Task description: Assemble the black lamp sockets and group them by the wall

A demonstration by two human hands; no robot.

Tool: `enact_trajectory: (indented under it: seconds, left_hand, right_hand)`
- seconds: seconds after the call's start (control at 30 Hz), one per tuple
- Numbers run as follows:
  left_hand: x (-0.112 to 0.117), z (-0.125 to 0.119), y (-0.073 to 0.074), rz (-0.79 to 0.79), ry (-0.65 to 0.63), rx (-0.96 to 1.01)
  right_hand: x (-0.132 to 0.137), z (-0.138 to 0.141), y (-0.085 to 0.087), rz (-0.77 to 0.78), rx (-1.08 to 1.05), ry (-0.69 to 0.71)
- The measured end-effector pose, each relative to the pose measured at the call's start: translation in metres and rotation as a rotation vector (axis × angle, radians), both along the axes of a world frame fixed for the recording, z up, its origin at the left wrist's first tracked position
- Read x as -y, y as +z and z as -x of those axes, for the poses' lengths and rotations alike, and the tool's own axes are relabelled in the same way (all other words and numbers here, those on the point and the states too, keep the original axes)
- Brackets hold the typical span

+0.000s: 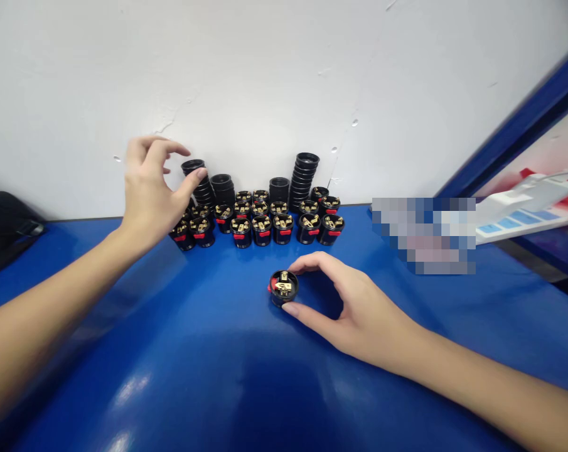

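Observation:
My right hand (344, 307) pinches a black lamp socket (283, 287) with brass contacts and a red tab, resting on the blue table (208, 351). My left hand (149, 188) is raised at the back left, thumb and fingers curved around the top black ring (192, 167) of a leaning stack; whether it grips the ring is unclear. Rows of several similar sockets (261, 226) stand by the white wall. Behind them rise further stacks of black rings (304, 179).
A blurred-out patch (422, 235) lies on the table at the right. Beyond it, a white and blue object (523, 213) sits past a blue frame (523, 119). A dark bag (5, 226) lies at the far left.

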State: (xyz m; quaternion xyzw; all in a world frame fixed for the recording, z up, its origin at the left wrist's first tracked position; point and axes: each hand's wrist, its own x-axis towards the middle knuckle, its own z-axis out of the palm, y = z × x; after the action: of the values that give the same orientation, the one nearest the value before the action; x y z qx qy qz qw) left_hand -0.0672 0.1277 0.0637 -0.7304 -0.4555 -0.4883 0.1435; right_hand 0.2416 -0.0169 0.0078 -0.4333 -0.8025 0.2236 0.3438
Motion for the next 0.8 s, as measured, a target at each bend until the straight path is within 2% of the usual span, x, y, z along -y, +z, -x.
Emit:
enact_trajectory:
  seconds: [0.07,0.13,0.2,0.23,0.33,0.37,0.43,0.57,0.8]
  left_hand:
    - [0.015,-0.009,0.0,-0.095,-0.017,-0.046]
    - [0.037,-0.021,-0.001,-0.133,-0.136,-0.099]
    - [0.063,-0.034,-0.004,-0.052,-0.342,-0.171]
    - [0.076,-0.04,-0.006,0.046,-0.454,-0.197]
    - [0.107,-0.051,-0.015,0.263,-0.619,-0.318]
    - [0.114,-0.051,-0.019,0.292,-0.655,-0.385]
    - [0.123,-0.047,-0.025,0.25,-0.672,-0.526]
    - [0.124,-0.028,-0.029,0.076,-0.572,-0.71]
    - [0.111,-0.009,-0.026,-0.008,-0.407,-0.706]
  right_hand:
    - [-0.001,-0.001,0.0,-0.009,0.011,0.008]
    - [-0.002,-0.002,-0.001,-0.031,0.013,0.035]
    - [-0.002,-0.003,-0.003,-0.061,0.023,0.065]
    - [-0.003,-0.004,-0.003,-0.077,0.031,0.074]
    - [-0.004,-0.005,-0.004,-0.109,0.052,0.082]
    - [-0.004,-0.004,-0.005,-0.112,0.055,0.085]
    - [-0.005,-0.004,-0.005,-0.112,0.062,0.097]
    - [-0.004,-0.004,-0.005,-0.091,0.075,0.092]
    - [-0.003,-0.004,-0.006,-0.093,0.094,0.086]
